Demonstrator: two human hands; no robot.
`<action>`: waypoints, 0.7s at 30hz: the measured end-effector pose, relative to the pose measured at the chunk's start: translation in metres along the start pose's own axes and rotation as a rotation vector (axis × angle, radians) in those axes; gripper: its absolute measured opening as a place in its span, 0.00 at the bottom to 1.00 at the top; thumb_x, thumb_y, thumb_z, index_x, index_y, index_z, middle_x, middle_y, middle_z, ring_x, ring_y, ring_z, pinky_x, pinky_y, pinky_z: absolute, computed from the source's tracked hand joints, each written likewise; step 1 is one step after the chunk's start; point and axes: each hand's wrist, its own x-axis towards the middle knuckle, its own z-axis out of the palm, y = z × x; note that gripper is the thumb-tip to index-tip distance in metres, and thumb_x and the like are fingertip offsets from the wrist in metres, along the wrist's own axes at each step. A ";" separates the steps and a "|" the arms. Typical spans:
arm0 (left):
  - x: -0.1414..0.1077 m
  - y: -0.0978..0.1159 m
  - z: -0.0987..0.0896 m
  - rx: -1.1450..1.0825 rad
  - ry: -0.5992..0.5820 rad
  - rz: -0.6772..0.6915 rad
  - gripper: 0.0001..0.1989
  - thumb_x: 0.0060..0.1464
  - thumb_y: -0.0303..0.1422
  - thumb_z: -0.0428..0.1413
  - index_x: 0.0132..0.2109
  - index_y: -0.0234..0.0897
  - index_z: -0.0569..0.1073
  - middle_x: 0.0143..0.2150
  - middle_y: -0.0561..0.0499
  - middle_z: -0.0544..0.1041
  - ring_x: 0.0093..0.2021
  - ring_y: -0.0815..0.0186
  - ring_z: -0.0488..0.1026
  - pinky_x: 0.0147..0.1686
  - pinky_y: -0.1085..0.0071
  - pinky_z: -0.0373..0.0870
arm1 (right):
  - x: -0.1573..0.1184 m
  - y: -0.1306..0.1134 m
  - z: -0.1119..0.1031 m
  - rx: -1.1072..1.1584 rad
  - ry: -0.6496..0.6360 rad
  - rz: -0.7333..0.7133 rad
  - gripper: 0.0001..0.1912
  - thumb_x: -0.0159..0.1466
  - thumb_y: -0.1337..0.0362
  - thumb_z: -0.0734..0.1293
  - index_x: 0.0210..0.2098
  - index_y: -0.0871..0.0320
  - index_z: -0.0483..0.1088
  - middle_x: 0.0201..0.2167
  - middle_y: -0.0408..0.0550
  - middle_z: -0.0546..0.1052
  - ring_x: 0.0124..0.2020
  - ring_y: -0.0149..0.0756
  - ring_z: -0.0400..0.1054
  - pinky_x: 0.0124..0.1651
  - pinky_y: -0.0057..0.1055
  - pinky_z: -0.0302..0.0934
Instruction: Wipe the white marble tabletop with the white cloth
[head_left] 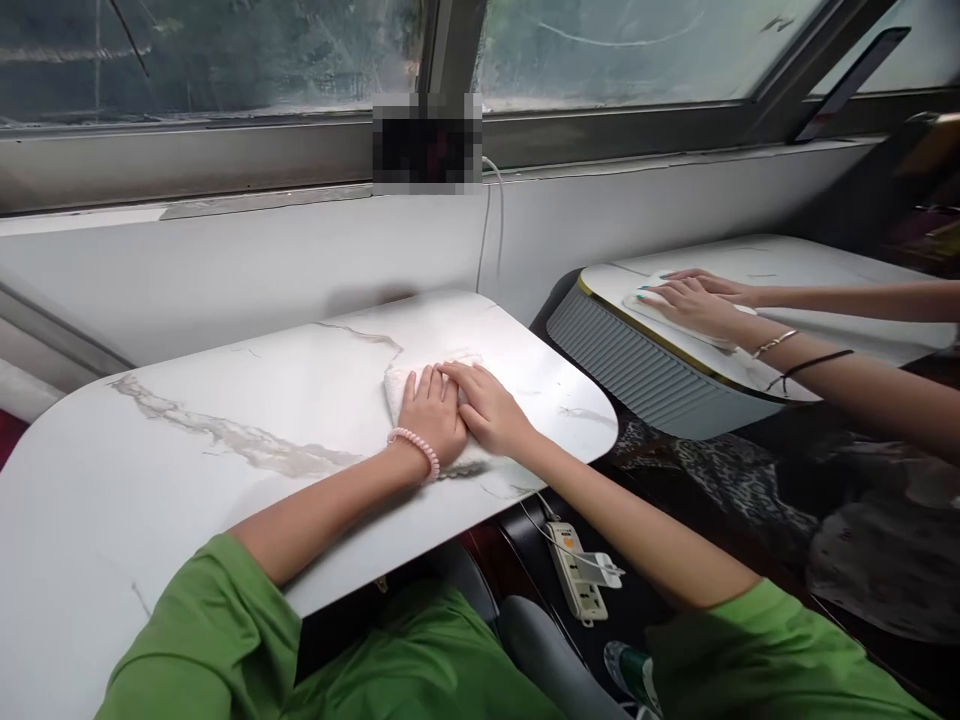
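While the left hand (435, 415) and the right hand (492, 410) lie side by side – fingers extended, unclenched – they rest on a white cloth (395, 390), which is on the table (255, 395) near its right end. The right touches the left. Around the left wrist is a pink coiled band (420, 444). At another table (817, 262), a co-worker's hands (696, 303) rest on white material (639, 303).

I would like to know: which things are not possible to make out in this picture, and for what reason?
All in the head view:
- Middle of the white cloth: covered by the left hand and right hand.
- Dark object: hidden by pixelation.
- Co-worker's arms: cut off by the right edge.
- Lettering on the power strip: too small.
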 end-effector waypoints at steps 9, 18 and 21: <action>0.081 -0.098 -0.002 0.019 0.055 -0.124 0.25 0.62 0.30 0.39 0.64 0.28 0.58 0.66 0.42 0.61 0.66 0.60 0.53 0.66 0.58 0.44 | 0.127 0.031 0.053 -0.009 0.011 -0.003 0.27 0.57 0.70 0.53 0.55 0.61 0.63 0.54 0.56 0.71 0.55 0.46 0.63 0.62 0.48 0.52; 0.120 -0.132 0.001 0.063 0.082 -0.143 0.23 0.62 0.28 0.38 0.60 0.29 0.64 0.64 0.43 0.64 0.65 0.60 0.56 0.65 0.60 0.44 | 0.172 0.052 0.072 0.040 0.051 0.030 0.26 0.58 0.69 0.53 0.54 0.63 0.66 0.55 0.55 0.71 0.56 0.46 0.63 0.62 0.48 0.52; 0.116 -0.127 0.000 0.071 0.055 -0.169 0.24 0.62 0.28 0.39 0.62 0.28 0.62 0.65 0.43 0.61 0.66 0.61 0.53 0.66 0.60 0.43 | 0.168 0.054 0.071 0.046 0.035 0.012 0.26 0.59 0.68 0.52 0.55 0.61 0.65 0.57 0.53 0.70 0.58 0.46 0.62 0.62 0.51 0.50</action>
